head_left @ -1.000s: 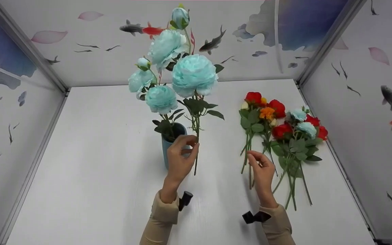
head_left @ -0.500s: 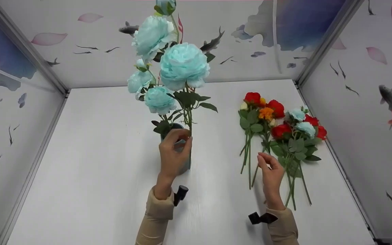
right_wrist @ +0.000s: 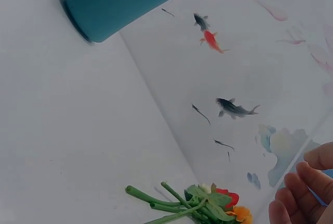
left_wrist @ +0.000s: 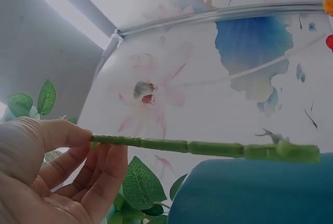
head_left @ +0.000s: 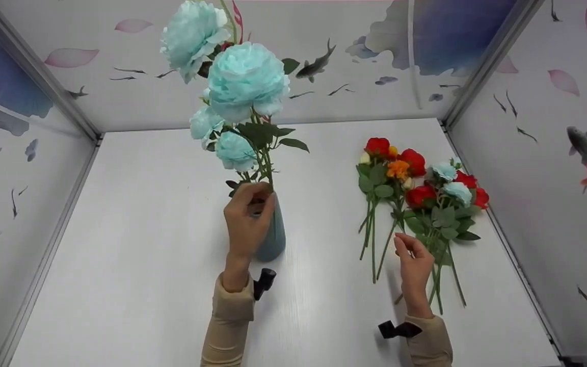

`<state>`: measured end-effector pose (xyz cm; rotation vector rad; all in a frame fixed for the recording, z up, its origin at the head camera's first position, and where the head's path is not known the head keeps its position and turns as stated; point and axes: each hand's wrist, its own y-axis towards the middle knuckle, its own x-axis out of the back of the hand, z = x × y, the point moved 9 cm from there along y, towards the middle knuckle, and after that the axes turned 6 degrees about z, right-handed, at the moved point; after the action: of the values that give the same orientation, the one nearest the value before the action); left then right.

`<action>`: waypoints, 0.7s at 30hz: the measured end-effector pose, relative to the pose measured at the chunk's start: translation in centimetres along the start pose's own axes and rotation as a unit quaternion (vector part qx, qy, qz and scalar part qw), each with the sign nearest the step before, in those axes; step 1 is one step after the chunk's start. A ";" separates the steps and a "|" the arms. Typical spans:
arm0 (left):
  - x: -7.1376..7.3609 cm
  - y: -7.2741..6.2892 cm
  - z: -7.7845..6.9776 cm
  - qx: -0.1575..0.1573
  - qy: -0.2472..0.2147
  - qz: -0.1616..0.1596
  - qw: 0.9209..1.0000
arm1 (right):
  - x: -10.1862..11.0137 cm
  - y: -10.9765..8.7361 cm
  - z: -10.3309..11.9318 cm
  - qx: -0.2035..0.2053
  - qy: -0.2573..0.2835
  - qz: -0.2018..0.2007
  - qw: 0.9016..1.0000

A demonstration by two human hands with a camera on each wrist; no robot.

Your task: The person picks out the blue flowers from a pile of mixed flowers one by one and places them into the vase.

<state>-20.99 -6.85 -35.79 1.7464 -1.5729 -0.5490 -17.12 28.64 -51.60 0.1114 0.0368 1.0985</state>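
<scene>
My left hand pinches the green stem of a tall light-blue artificial peony between thumb and fingers. The held stem is upright, its lower end beside the blue vase; in the left wrist view this end shows above the vase side. Another light-blue peony stands in the vase, partly behind the held one. The vase mouth is mostly hidden by my left hand. My right hand hovers near the flower stems at the right, fingers loosely bent, holding nothing in the right wrist view.
On the right of the white table lie red flowers, an orange flower and small light-blue flowers, their stems toward the front. Printed walls enclose the table at the back and both sides.
My left hand has carried the peony leftward and nearer, its top leaving the head view, and now overlaps the vase. My right hand has drifted right and slightly toward the front.
</scene>
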 end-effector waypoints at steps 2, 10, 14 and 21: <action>0.3 0.2 0.1 0.002 0.003 -0.006 1.000 | 0.1 0.0 -0.1 -0.004 -0.001 -0.001 1.000; 1.4 1.0 -0.2 0.006 0.018 -0.025 1.000 | 0.4 0.0 -0.9 -0.023 -0.014 -0.004 1.000; 1.9 1.4 -0.4 0.008 0.009 -0.032 0.999 | 0.3 0.0 -1.0 -0.025 -0.022 -0.005 0.999; 2.4 2.1 -1.2 0.003 0.010 -0.041 0.999 | 0.3 0.0 -1.0 -0.017 -0.014 -0.005 1.000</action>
<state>-21.16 -8.90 -33.10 1.8215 -1.4951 -0.5659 -17.13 28.96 -52.55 0.0961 -0.0070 1.0865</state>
